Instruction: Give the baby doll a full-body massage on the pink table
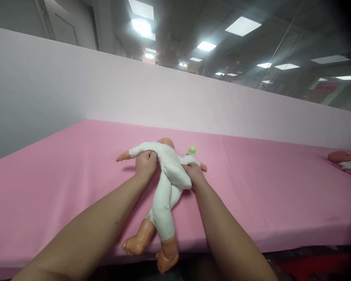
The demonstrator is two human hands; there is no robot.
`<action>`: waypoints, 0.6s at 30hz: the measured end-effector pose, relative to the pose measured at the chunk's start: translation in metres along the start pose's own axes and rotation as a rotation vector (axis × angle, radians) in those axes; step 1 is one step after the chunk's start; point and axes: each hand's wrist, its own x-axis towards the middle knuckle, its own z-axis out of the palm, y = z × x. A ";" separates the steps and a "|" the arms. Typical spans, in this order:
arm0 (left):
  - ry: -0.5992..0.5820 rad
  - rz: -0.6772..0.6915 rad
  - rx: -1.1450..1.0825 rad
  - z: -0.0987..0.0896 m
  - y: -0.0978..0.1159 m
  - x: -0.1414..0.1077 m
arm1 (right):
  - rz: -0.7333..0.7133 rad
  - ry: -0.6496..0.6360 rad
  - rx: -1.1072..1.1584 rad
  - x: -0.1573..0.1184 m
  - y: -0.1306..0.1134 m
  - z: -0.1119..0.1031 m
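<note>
A baby doll (174,166) with a white cloth body and plastic head, hands and feet is held over the pink-covered table, its head pointing away from me. Its legs cross and hang toward me, with the feet at the table's front edge. On the doll's left side, below its outstretched arm, my left hand (146,163) is closed on the body. My right hand (194,174) grips the opposite side, its fingers partly hidden behind the cloth. Just beyond the doll's right-hand arm stands a small thing with a light green top (192,150), partly covered.
The pink sheet (251,187) spreads over the wide table. Another doll (343,160) lies at the far right edge. A low white wall (163,97) runs along the back, with glass above it reflecting ceiling lights. Something red (321,267) shows below the table at lower right.
</note>
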 end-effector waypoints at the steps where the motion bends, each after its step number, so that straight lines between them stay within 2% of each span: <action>1: 0.026 0.005 -0.015 -0.002 0.001 0.000 | 0.001 0.021 -0.030 0.002 0.002 -0.002; 5: 0.103 0.019 -0.059 -0.004 0.008 -0.001 | 0.014 0.059 -0.199 0.009 0.007 -0.009; 11: -0.038 -0.113 -0.094 -0.004 -0.003 0.011 | -0.014 0.073 -0.382 0.009 0.004 -0.011; 14: -0.033 -0.155 -0.118 -0.010 -0.010 0.018 | -0.055 0.100 -0.410 0.004 -0.002 -0.010; 18: 0.031 -0.015 -0.176 -0.021 -0.008 0.024 | -0.216 0.111 -0.423 -0.004 -0.007 -0.004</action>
